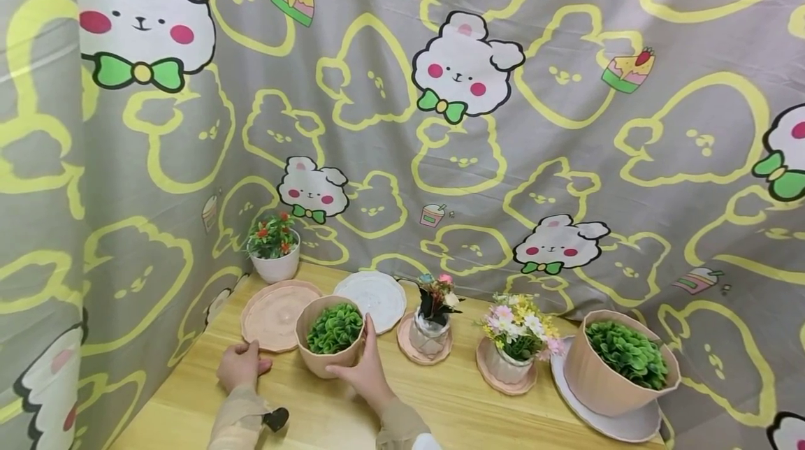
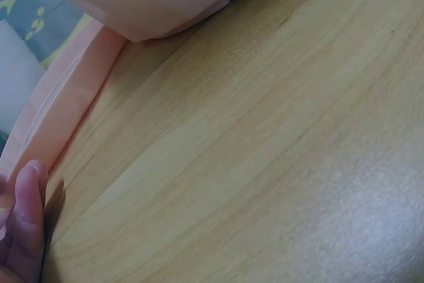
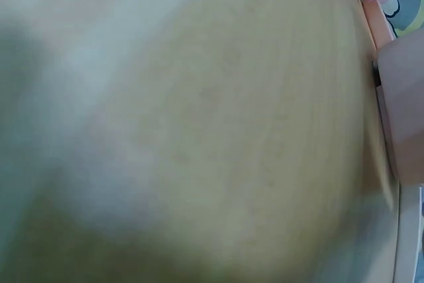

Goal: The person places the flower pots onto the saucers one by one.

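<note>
Care at this step falls mostly on the right hand (image 1: 363, 373), which curls round the lower right wall of the pink pot of green leaves (image 1: 330, 335), thumb up along its side. The pot stands on the counter (image 1: 440, 401), at about 4 o'clock from the pink saucer (image 1: 274, 314) and overlapping that saucer's rim in the head view. The left hand (image 1: 237, 365) rests at the saucer's near edge, at 7 o'clock; its fingertips (image 2: 26, 223) touch the rim, loosely bent, and a firm pinch cannot be told. Judging from this, the pot should be lifted straight and level before it goes sideways, so its base clears the raised rim. The left hand would do well to steady the saucer flat. The white saucer (image 1: 374, 296) lies just behind, at 1 o'clock.
</note>
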Tool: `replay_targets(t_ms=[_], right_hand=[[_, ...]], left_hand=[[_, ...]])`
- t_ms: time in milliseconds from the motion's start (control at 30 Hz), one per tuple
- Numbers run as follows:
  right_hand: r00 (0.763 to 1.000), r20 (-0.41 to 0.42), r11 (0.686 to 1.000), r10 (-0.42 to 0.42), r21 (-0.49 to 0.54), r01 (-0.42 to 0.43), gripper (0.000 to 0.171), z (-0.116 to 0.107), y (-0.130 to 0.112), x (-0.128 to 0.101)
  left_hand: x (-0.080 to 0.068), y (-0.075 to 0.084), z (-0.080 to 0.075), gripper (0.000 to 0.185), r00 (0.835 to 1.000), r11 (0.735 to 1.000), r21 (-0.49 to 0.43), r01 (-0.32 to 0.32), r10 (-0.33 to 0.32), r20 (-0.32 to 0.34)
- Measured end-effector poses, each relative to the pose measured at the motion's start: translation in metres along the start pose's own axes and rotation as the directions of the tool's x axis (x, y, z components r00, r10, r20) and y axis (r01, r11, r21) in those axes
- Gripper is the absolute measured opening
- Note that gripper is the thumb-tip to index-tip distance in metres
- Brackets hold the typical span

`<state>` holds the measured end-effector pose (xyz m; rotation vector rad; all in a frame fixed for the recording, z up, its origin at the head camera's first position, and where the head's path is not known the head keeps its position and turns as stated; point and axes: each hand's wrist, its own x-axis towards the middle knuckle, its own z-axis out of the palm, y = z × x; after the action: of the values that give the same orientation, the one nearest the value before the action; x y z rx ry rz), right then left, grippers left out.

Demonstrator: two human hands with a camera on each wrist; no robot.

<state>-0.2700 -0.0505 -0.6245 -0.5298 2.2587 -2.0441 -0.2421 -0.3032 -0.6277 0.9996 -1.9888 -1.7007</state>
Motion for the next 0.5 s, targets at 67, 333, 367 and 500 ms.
replay_targets(t_ms=[67,333,367,500], right_hand=[[1.000,0.006,1.000,0.004,0.006,-0.004,0.127,0.001,-0.001,0.003],[0.999,0.039,0.999,0.006,0.034,-0.007,0.130,0.006,0.000,0.012],[0.999,0.043,0.999,0.008,0.037,-0.009,0.130,0.006,0.000,0.013],[0.998,0.052,0.999,0.019,0.033,-0.021,0.130,0.007,0.001,0.013]], left_hand=[[0.001,0.000,0.001,0.043,1.000,1.000,-0.010,0.003,-0.003,0.001],[0.001,0.002,0.000,0.050,1.000,0.999,0.053,0.008,-0.008,0.000],[0.001,0.001,0.000,0.051,1.000,0.999,0.054,0.007,-0.008,0.004],[0.002,0.000,-0.001,0.051,1.000,0.999,0.038,0.005,-0.005,0.001]])
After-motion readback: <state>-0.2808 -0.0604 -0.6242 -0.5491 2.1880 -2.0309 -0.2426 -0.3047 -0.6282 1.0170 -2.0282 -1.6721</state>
